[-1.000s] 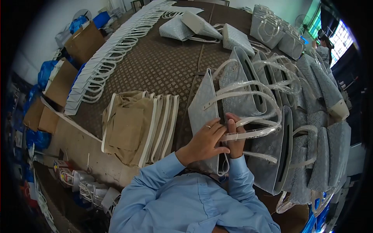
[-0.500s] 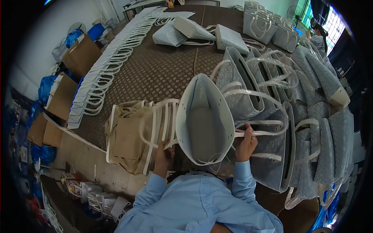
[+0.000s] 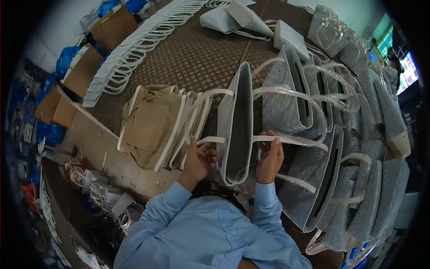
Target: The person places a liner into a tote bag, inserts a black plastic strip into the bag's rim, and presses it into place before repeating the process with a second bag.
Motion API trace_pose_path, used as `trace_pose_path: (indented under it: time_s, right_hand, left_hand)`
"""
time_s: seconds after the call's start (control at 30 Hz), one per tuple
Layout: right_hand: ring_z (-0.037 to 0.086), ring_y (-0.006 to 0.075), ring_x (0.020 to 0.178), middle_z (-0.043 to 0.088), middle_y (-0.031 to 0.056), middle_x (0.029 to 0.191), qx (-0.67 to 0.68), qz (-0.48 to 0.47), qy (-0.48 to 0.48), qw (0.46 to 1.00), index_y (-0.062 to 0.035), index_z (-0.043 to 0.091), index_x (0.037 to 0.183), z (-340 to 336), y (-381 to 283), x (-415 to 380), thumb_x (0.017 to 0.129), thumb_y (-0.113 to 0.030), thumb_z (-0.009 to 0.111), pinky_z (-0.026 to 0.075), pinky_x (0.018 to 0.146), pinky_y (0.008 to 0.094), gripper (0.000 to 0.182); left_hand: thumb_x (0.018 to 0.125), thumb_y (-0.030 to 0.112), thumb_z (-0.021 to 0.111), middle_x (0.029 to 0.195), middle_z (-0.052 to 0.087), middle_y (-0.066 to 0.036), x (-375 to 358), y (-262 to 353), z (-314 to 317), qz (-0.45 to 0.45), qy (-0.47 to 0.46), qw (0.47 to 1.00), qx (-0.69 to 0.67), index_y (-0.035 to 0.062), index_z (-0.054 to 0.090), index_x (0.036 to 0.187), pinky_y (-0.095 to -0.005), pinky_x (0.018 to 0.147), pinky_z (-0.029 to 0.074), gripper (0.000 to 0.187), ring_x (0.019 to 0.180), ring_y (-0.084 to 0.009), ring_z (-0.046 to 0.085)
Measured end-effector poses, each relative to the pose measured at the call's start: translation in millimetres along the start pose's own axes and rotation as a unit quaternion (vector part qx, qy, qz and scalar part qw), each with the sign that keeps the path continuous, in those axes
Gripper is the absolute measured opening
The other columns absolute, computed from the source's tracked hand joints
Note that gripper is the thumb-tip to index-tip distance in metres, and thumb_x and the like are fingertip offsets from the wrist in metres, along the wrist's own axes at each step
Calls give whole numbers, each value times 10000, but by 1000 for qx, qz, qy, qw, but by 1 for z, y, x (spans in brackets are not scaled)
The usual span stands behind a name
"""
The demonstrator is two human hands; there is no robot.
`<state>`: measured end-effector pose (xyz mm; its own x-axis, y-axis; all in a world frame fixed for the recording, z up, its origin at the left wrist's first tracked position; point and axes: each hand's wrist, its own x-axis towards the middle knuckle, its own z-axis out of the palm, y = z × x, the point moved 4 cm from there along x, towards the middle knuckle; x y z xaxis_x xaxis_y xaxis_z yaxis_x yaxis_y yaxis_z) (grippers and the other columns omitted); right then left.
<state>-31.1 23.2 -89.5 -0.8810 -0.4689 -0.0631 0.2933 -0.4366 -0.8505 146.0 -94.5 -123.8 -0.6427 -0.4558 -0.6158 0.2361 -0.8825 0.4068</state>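
A tote bag with a pale grey outside and white handles stands in front of me, its dark mouth facing up and narrowed to a slit. My left hand is just left of it, open, thumb up and fingers loosely curved by the bag's left handle. On the other side my right hand is open, its fingertips overlapping the right handle, which has clear plastic wrap. A loose thread hangs at the near end of the mouth.
Brown fabric bag pieces with white edging lie stacked at left. Grey patterned totes crowd the right side. A long row of white handled panels lines the table's left edge. Cardboard boxes stand beyond, and a person is far right.
The bag's wide mouth has narrowed to a slit. Both my hands have moved closer to the bag, and my right hand has loosened from the handle. The view has shifted.
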Motion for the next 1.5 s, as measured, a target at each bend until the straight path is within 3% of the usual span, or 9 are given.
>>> trace_pose_path:
  time_s: [0.1,0.4,0.53,0.63,0.7,0.87,1.03,1.17,1.5]
  right_hand:
    - [582,179,973,601,126,1085,-48,-46,-10,998,27,530,1170,3,2,-8,962,-279,447,470,821,302,379]
    - [541,248,997,556,176,1145,-490,-159,29,857,32,543,1122,-19,12,-119,911,-312,490,421,829,346,407]
    - [603,230,701,623,122,746,-615,174,-160,752,45,599,869,-22,97,-179,902,-272,517,462,593,371,329]
    - [617,281,689,628,144,758,-509,186,-396,741,18,606,901,-21,202,-209,877,-250,540,463,594,387,277]
    - [626,341,756,631,187,803,-669,40,-514,535,-15,615,930,73,231,-248,857,-218,551,475,630,393,225]
    - [623,335,839,634,200,909,-540,37,-618,570,-35,637,996,267,300,-301,852,-177,551,486,704,368,220]
    - [641,203,797,663,143,898,-504,152,-659,537,-16,629,1037,360,381,-334,864,-182,572,492,703,309,247]
    - [600,244,997,599,118,1116,-288,388,-566,667,15,486,1223,407,485,-333,879,-204,604,500,790,319,425]
    - [537,291,1100,546,160,1195,-190,353,-353,845,3,456,1266,628,699,-293,870,-170,594,437,914,394,453]
  left_hand:
    - [881,626,353,796,623,-85,-14,-10,-3,9,-119,993,0,26,536,1100,-292,569,497,664,661,-171,584]
    - [926,338,503,830,635,-46,-41,-44,-93,-12,-34,992,122,46,597,1027,-269,608,489,323,714,-148,608]
    - [925,318,515,855,651,-27,-70,7,-133,41,-112,972,200,40,594,1045,-231,622,486,313,722,-99,603]
    - [927,325,512,855,662,-24,-92,63,-204,110,-91,961,238,41,598,1028,-217,633,480,313,727,-91,602]
    - [918,305,522,826,659,-70,-98,81,-265,193,-93,949,231,13,608,989,-277,609,501,312,712,-121,619]
    - [931,280,504,857,659,-48,-183,176,-381,167,2,947,273,37,594,1026,-228,661,480,276,721,-103,595]
    - [918,281,520,851,648,-87,-265,241,-466,350,137,925,62,-6,587,1030,-239,626,493,315,707,-125,606]
    - [919,280,524,862,646,-96,-302,241,-514,376,250,891,-40,0,578,1061,-231,635,494,318,714,-137,609]
    - [920,248,512,879,647,-105,-290,315,-625,243,359,899,-63,-38,553,1091,-243,657,503,335,729,-135,608]
